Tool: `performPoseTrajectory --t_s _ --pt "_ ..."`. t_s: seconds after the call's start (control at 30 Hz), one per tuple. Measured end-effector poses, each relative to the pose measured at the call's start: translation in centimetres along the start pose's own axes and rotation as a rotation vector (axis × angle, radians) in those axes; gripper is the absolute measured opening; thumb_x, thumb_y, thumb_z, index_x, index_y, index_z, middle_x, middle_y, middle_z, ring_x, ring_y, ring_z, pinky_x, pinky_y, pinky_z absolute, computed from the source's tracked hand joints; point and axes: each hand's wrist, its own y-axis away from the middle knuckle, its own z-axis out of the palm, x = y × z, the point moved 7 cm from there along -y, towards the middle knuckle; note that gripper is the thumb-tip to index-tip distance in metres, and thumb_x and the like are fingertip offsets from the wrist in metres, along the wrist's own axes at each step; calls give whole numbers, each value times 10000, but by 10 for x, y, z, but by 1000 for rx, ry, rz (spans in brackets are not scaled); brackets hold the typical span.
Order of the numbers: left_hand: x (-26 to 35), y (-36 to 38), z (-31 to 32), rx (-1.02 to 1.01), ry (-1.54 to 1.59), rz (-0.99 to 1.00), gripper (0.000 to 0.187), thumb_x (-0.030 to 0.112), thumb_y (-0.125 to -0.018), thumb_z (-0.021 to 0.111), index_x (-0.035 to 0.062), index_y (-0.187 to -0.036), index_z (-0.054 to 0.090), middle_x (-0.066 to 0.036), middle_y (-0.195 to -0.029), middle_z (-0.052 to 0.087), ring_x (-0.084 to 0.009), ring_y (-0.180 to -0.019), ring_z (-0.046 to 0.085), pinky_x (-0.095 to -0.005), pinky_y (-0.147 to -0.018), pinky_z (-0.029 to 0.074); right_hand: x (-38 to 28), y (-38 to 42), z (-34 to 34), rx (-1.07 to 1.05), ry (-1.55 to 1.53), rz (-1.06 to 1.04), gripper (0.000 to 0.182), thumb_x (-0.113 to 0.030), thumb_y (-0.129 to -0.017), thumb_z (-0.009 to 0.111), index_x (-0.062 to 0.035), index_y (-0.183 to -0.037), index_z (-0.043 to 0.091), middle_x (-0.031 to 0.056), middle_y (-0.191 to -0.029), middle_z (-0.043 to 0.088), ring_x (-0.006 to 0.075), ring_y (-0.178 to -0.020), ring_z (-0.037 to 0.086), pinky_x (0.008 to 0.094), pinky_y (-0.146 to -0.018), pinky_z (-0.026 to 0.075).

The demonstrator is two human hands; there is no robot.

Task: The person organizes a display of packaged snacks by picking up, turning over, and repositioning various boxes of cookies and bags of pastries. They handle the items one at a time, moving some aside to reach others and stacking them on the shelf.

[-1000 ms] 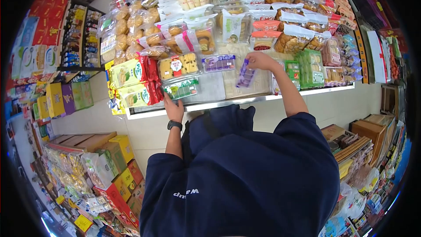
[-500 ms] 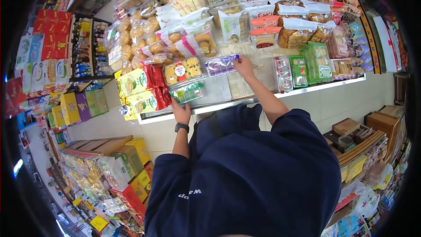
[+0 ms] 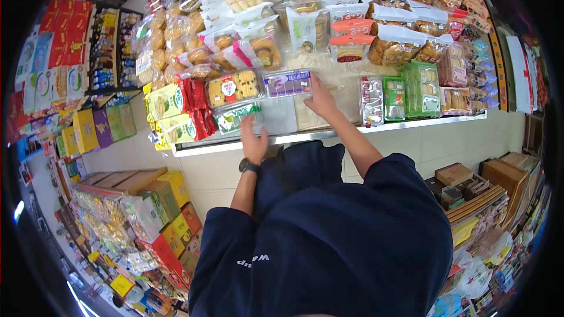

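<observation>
A clear-wrapped pack with a purple label (image 3: 288,84) lies flat on the display shelf, beside a clear tray of yellow biscuits (image 3: 235,88). My right hand (image 3: 321,100) touches the purple pack's right end with its fingers, the thumb spread apart below. In front of the biscuit tray is a green-and-clear pack (image 3: 238,117). My left hand (image 3: 254,142) hovers at the shelf's front edge, just by that green pack, fingers apart and holding nothing. Red-and-yellow bags (image 3: 176,108) stand left of the biscuits.
Bagged breads (image 3: 396,44) fill the back rows. Green packs (image 3: 420,89) and a clear pack with red print (image 3: 371,101) stand on the right. A metal edge (image 3: 329,133) borders the shelf front. Stacked cartons (image 3: 176,188) are behind me on the left.
The purple pack has shifted closer to the biscuit tray and straightened. My right hand's thumb has spread away from it. My left hand has drawn off the green pack and moved right.
</observation>
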Motion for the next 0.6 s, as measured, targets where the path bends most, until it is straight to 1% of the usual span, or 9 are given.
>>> performPoseTrajectory --t_s 0.07,0.17,0.27,0.3,0.37,0.47,0.53,0.57,0.6 --pt "10 -16 27 -128 175 -38 655 96 -836 689 -53 -1413 418 -272 -1392 488 -440 -1270 501 -460 -1048 453 -2 -10 2 -57 8 78 931 -155 -762 791 39 -1512 273 261 -1386 503 415 -1209 561 457 -981 499" --pt "-1 -40 61 -200 300 -315 743 139 -886 703 -32 -1506 329 -239 -1495 433 -359 -1355 466 -432 -1094 418 -3 -19 2 -120 -42 201 897 -190 -781 788 44 -1497 301 243 -1400 498 405 -1195 571 451 -970 506" --pt "-32 -53 95 -230 430 -456 805 152 -906 701 -43 -1547 254 -229 -1542 391 -342 -1362 463 -412 -1072 442 -2 -19 1 -91 21 200 856 -212 -807 767 26 -1496 317 215 -1360 543 400 -1211 557 450 -972 503" --pt "-38 -56 103 -273 374 -448 819 141 -913 688 -59 -1554 219 -232 -1561 367 -335 -1335 493 -392 -1051 461 0 -16 -1 -59 36 157 827 -208 -803 764 18 -1481 348 206 -1339 560 395 -1225 549 454 -981 495" --pt "-45 -59 108 -269 352 -402 841 208 -913 695 -79 -1543 217 -267 -1528 399 -355 -1310 518 -386 -1025 475 7 -6 -8 2 78 77 771 -201 -794 758 2 -1451 410 187 -1297 595 384 -1254 531 462 -997 480" --pt "-40 -62 112 -295 210 -306 844 223 -909 685 -140 -1509 215 -329 -1488 411 -410 -1261 546 -412 -1034 461 -6 7 -72 100 243 -41 586 -138 -784 717 -17 -1332 546 159 -1260 625 363 -1300 504 483 -1026 450" --pt "-36 -63 117 -278 130 -233 844 218 -903 684 -167 -1490 216 -355 -1477 401 -439 -1249 542 -429 -1048 449 17 12 -106 150 356 -14 516 -109 -782 697 -25 -1279 589 147 -1309 605 348 -1311 500 476 -1068 421" --pt "-34 -64 118 -295 162 -264 854 220 -896 690 -193 -1472 214 -379 -1475 376 -454 -1267 520 -434 -1072 427 30 12 -125 176 409 -8 483 -94 -781 687 -29 -1253 610 141 -1334 595 340 -1317 499 472 -1088 407" --pt "-38 -66 122 -259 144 -226 858 223 -896 693 -193 -1472 212 -381 -1477 372 -453 -1268 520 -431 -1071 430 44 11 -144 215 452 -9 392 -93 -801 647 -34 -1188 633 135 -1283 618 340 -1292 517 489 -1050 427"
